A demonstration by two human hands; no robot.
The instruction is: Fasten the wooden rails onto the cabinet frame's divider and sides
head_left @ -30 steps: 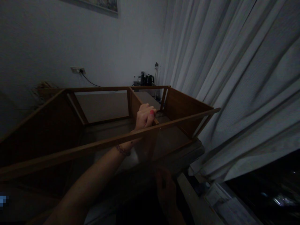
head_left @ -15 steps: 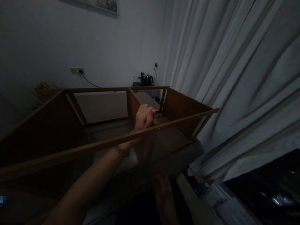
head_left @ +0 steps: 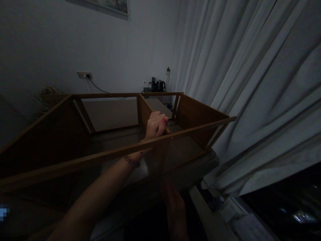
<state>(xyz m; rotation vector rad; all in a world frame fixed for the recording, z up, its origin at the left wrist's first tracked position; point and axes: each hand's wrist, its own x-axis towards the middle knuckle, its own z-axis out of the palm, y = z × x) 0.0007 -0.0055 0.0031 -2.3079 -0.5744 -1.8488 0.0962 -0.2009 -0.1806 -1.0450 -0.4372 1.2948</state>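
The left hand (head_left: pixel 155 124), its arm passing under the near rail (head_left: pixel 125 150) with a bracelet (head_left: pixel 132 162) at the wrist, is closed over the top edge of the divider (head_left: pixel 145 110). The right hand (head_left: pixel 175 207) is low and near, dim and blurred; I cannot tell whether it holds anything. Around the left hand lies the wooden frame (head_left: pixel 202 117), in the middle of the scene, its open side up, its long axis running left to right and the divider running near to far. Counted, it shows two long upper rails, two end panels and one divider, making two bays. It rests on a dark surface (head_left: pixel 209 164) with a thick edge. Beyond, at the far side, one kettle (head_left: pixel 161 85) stands on a small dark table (head_left: pixel 146 89). The pale far wall (head_left: pixel 50 40) carries one socket (head_left: pixel 84 75) with a black cable (head_left: pixel 99 87) plugged in and one picture (head_left: pixel 110 6). Pale curtains (head_left: pixel 225 67) hang on the right. The room is dim.
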